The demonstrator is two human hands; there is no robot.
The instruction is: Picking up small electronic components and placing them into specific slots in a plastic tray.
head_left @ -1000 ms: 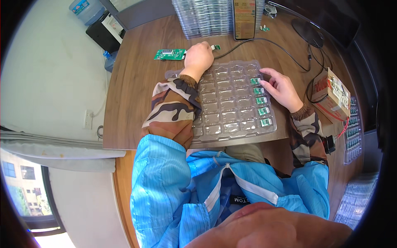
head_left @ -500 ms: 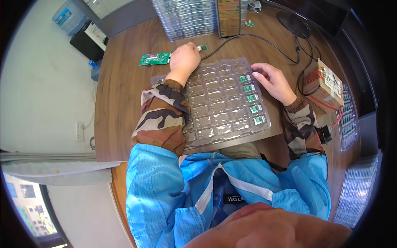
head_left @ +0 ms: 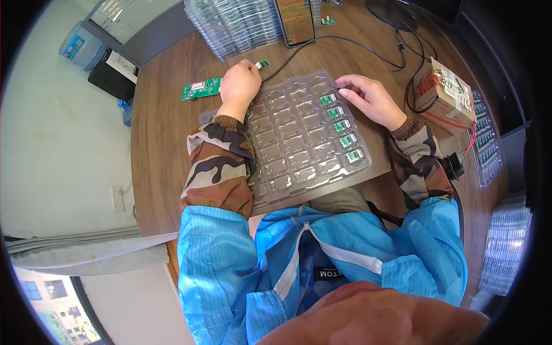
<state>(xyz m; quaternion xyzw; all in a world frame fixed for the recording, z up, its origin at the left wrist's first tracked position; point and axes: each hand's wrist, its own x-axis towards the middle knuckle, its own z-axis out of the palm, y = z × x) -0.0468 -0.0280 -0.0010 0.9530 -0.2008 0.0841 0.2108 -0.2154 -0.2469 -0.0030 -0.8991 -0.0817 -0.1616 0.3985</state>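
Note:
A clear plastic blister tray [head_left: 299, 138] lies on the brown wooden table in front of me, with several small green circuit boards [head_left: 341, 125] in its right-hand column. My left hand [head_left: 238, 86] is closed at the tray's far left corner, fingers on a small green board [head_left: 262, 64] attached to a black cable. My right hand [head_left: 368, 98] rests on the tray's right edge, fingertips near the topmost filled pocket, holding nothing that I can see.
A larger green circuit board [head_left: 201, 89] lies left of my left hand. Stacks of clear trays [head_left: 241, 26] and a phone [head_left: 294, 20] stand at the back. A cardboard box with parts [head_left: 445, 95] sits at right, with black cables [head_left: 356, 46] across the table.
The view shifted as my head moved. My left hand stays at the small cabled board; my right hand stays on the tray's right edge.

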